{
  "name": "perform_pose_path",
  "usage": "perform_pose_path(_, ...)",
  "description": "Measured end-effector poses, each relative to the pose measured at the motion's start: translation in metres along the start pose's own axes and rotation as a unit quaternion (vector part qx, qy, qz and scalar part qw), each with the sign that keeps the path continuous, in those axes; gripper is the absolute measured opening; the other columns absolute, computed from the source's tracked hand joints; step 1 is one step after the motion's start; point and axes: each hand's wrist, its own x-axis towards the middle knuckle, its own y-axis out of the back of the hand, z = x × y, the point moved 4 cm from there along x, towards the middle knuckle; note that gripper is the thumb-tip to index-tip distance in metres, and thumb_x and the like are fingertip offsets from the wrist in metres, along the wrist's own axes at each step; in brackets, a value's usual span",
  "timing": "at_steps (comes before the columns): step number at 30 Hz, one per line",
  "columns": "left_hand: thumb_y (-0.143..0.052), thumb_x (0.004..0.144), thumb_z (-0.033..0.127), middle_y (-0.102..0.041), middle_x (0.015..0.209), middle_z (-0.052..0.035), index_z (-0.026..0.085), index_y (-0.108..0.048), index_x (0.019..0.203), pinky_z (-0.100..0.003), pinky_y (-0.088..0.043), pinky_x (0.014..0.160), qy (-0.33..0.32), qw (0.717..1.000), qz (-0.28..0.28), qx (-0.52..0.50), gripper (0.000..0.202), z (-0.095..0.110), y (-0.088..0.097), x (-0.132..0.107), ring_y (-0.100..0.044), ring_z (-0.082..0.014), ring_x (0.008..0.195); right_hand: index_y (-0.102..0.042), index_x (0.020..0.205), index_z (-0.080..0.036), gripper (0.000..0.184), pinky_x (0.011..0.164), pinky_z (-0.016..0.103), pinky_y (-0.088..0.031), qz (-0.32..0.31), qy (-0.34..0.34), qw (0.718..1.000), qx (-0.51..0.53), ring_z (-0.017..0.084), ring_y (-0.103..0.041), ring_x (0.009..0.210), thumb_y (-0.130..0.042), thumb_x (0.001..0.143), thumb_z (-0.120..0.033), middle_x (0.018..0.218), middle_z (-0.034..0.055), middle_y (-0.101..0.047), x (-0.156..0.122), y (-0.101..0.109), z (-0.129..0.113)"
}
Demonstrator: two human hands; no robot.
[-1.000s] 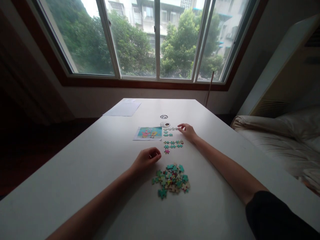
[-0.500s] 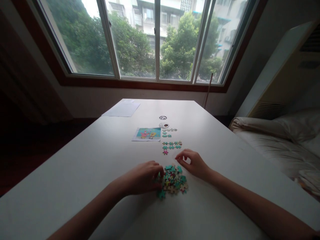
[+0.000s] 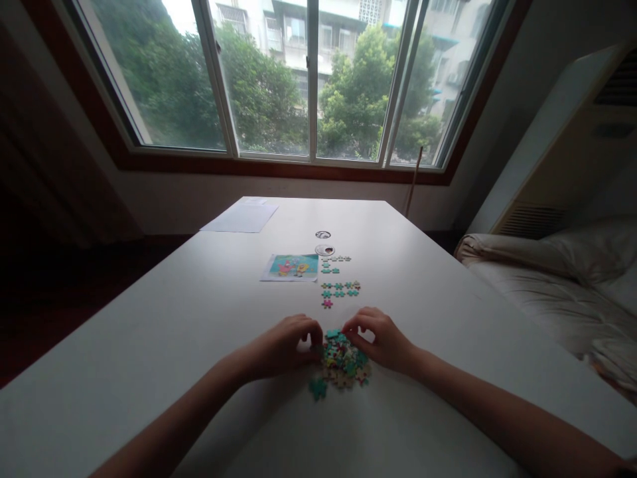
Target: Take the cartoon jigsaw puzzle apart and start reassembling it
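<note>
A heap of small jigsaw puzzle pieces, mostly teal with some tan and red, lies on the white table in front of me. At its left edge is my left hand, its fingers curled and tips bent down by the pieces; anything between them is hidden. My right hand reaches over the heap's upper right side. Its thumb and fingers are curled in, with the fingertips beside a teal piece at the top; whether they grip a piece is too small to tell. One loose teal piece lies at the heap's lower left.
Beyond the heap, several puzzle pieces lie in short rows, with a pink piece nearest. A cartoon picture sheet is left of them. Two round discs and white paper lie farther back on the table.
My right hand has come down and left onto the top of the heap. My left hand has shifted slightly up and left, and the loose teal piece now lies farther from the heap.
</note>
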Motion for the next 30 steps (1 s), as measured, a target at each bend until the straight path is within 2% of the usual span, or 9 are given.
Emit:
perform_pose_path(6,-0.058,0.071,0.015,-0.057,0.067,0.0023,0.017,-0.061,0.073,-0.020,-0.038,0.059,0.016,0.998,0.031,-0.055,0.004,0.002,-0.002,0.007,-0.048,-0.0098,0.062,-0.062,0.079,-0.019,0.007,0.067,0.026,-0.038,-0.008,0.008,1.000,0.005,0.012,-0.052,0.067,-0.057,0.076,-0.016,0.069,0.0010,-0.061,-0.003,-0.004,-0.003)
perform_pose_path(11,-0.059,0.073,0.023,-0.060,0.068,0.0008,0.015,-0.061,0.074,-0.018,-0.038,0.053,0.039,0.991,0.051,-0.121,0.009,-0.001,-0.003,0.008,-0.047,-0.0088,0.059,-0.063,0.079,-0.019,0.006,0.067,0.026,-0.037,-0.014,0.010,1.000,0.007,0.012,-0.053,0.068,-0.058,0.077,-0.020,0.070,0.0010,-0.061,-0.003,-0.007,-0.010)
perform_pose_path(15,-0.058,0.074,0.025,-0.060,0.068,-0.0002,0.013,-0.059,0.073,-0.018,-0.038,0.052,0.052,0.983,0.075,-0.161,0.012,0.002,-0.006,0.010,-0.047,-0.0082,0.057,-0.062,0.075,-0.018,0.009,0.067,0.027,-0.037,0.003,-0.003,1.000,-0.009,0.013,-0.053,0.068,-0.058,0.078,-0.026,0.068,0.0010,-0.061,-0.002,-0.006,-0.015)
perform_pose_path(18,-0.058,0.074,0.025,-0.058,0.066,0.0004,0.013,-0.058,0.072,-0.018,-0.037,0.051,0.051,0.978,0.095,-0.179,0.012,0.008,-0.008,0.012,-0.047,-0.0080,0.057,-0.061,0.073,-0.018,0.007,0.068,0.028,-0.036,0.006,-0.004,1.000,-0.018,0.013,-0.053,0.068,-0.059,0.076,-0.024,0.068,0.0007,-0.062,-0.002,-0.006,-0.017)
perform_pose_path(23,-0.058,0.077,0.027,-0.058,0.067,0.0001,0.014,-0.060,0.077,-0.018,-0.036,0.050,0.041,0.974,0.115,-0.189,0.014,0.011,-0.013,0.012,-0.048,-0.0088,0.059,-0.061,0.069,-0.018,0.007,0.067,0.027,-0.037,0.007,-0.024,1.000,0.000,0.013,-0.054,0.067,-0.063,0.072,-0.024,0.067,0.0002,-0.062,-0.003,-0.010,-0.014)
perform_pose_path(30,-0.058,0.078,0.024,-0.063,0.076,-0.0030,0.014,-0.064,0.080,-0.021,-0.044,0.059,0.019,0.971,0.116,-0.207,0.012,0.011,-0.018,0.010,-0.056,-0.0124,0.069,-0.061,0.068,-0.017,0.012,0.063,0.025,-0.038,-0.001,-0.027,1.000,0.004,0.012,-0.053,0.064,-0.065,0.070,-0.028,0.065,0.0005,-0.060,-0.003,-0.010,-0.012)
